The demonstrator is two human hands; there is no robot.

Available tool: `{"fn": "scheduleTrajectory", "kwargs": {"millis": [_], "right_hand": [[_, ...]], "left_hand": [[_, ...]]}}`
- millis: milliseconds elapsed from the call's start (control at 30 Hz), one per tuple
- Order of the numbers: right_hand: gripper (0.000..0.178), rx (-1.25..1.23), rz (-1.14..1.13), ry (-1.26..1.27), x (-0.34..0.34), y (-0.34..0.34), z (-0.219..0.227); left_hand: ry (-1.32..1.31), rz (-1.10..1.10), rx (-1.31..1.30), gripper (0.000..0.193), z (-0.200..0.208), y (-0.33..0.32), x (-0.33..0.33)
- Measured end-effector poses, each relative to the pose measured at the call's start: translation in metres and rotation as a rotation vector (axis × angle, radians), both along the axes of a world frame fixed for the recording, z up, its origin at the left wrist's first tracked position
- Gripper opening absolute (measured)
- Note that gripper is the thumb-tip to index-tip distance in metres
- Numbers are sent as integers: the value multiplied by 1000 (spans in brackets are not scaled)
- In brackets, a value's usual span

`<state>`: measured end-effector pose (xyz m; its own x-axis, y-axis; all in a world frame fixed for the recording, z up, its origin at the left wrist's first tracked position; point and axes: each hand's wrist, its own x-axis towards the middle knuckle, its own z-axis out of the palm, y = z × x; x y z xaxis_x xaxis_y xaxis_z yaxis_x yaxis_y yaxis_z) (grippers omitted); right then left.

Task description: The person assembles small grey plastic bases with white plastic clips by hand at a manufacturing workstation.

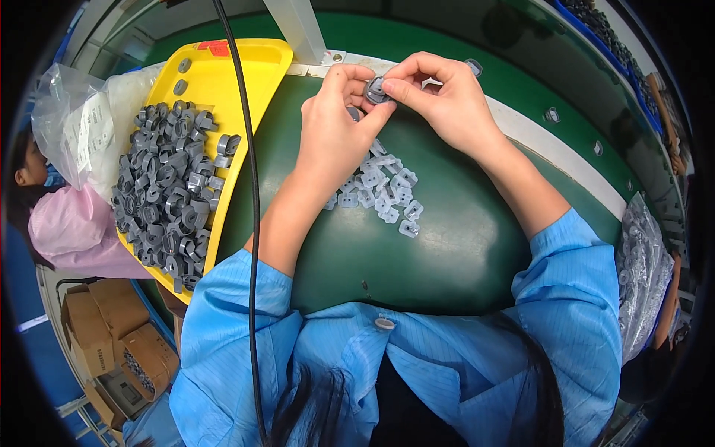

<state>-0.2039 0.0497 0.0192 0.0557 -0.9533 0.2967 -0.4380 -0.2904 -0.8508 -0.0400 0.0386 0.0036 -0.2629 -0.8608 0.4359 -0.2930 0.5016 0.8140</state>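
My left hand [339, 119] and my right hand [445, 104] meet above the far edge of the green tabletop. Between their fingertips is a small dark grey plastic ring-shaped part [376, 90]. The left fingers curl round it from the left, while the right thumb and forefinger press on it from the right. A second grey piece [354, 113] shows partly within my left palm; the fingers hide the rest. Just below the hands lies a loose pile of small translucent pale plates [383, 190] with holes. Left of my left forearm, many similar grey ring-shaped parts [167, 186] fill a yellow tray [257, 63].
Beyond a white rail [566, 153] runs a green belt [514, 82] with several spaced small parts. A black cable [252, 186] hangs across the view. Plastic bags [89, 127] and a person in pink [82, 227] are left, open cardboard boxes [112, 320] lower left, a clear bag [642, 276] right.
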Motion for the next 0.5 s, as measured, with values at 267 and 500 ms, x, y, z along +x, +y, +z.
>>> {"fn": "scheduleTrajectory", "kwargs": {"millis": [267,500], "right_hand": [[17,92,190,-120,-13,-3,2],[13,-132,207,144,-9,5,16]], "left_hand": [[78,-340,333,46,9,-9,22],[49,-251,286,35,6,-6,16]]}}
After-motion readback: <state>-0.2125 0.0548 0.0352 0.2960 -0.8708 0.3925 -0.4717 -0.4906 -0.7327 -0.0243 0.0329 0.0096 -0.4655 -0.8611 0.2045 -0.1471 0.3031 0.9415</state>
